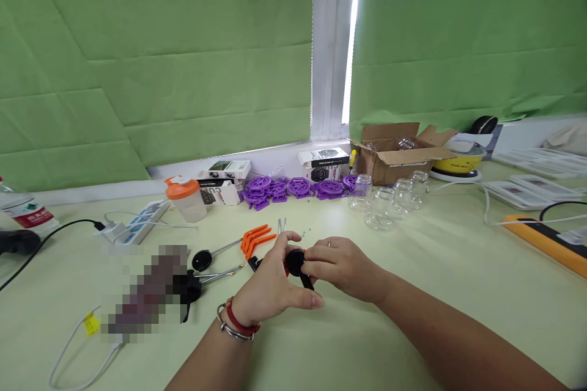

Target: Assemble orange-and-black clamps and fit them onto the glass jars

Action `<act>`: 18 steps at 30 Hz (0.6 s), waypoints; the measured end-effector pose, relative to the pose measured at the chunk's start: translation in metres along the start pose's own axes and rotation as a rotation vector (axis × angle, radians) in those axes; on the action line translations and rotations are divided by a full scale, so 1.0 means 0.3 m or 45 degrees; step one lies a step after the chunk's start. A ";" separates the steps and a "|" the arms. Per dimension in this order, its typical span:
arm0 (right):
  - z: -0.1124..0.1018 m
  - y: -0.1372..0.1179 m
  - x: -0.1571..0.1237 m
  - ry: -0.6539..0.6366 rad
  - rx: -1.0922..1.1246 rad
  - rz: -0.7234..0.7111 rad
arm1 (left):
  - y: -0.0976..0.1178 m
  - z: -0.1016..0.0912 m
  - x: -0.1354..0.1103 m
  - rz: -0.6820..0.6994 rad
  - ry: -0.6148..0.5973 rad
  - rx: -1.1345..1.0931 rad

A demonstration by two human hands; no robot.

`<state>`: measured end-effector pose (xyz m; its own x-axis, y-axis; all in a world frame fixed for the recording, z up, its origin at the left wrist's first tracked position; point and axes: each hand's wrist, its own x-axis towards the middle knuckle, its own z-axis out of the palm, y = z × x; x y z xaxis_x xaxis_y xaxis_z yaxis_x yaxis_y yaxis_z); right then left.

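A small black plastic part, with a round disc and a short arm, is between my two hands above the table. My left hand curls around it from the left, thumb stretched below. From the right, the fingertips of my right hand press on its edge. A bit of orange-red shows beside the disc, mostly hidden by fingers. Left of my hands lie orange angled plastic pieces, a metal rod with a black round end, and more thin rods. Thin metal pins lie just beyond my left fingers.
Purple wheel-shaped plastic parts are piled at the back, near small printed boxes. Several clear glass jars stand before an open cardboard box. An orange-lidded cup, power strips and cables lie at the sides.
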<state>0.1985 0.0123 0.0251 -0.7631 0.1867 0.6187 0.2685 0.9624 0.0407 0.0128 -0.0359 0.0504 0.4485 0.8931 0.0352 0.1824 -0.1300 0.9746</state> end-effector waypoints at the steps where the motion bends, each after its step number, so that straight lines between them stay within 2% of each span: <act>1: -0.001 -0.002 0.001 -0.001 -0.004 0.000 | 0.000 -0.001 0.000 0.000 -0.005 -0.007; 18: 0.021 -0.004 -0.004 0.107 -0.080 0.006 | -0.004 -0.011 -0.002 0.005 0.000 -0.036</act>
<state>0.1955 0.0122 0.0193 -0.7105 0.1713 0.6825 0.3104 0.9467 0.0855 0.0094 -0.0347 0.0499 0.4494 0.8925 0.0394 0.1555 -0.1215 0.9803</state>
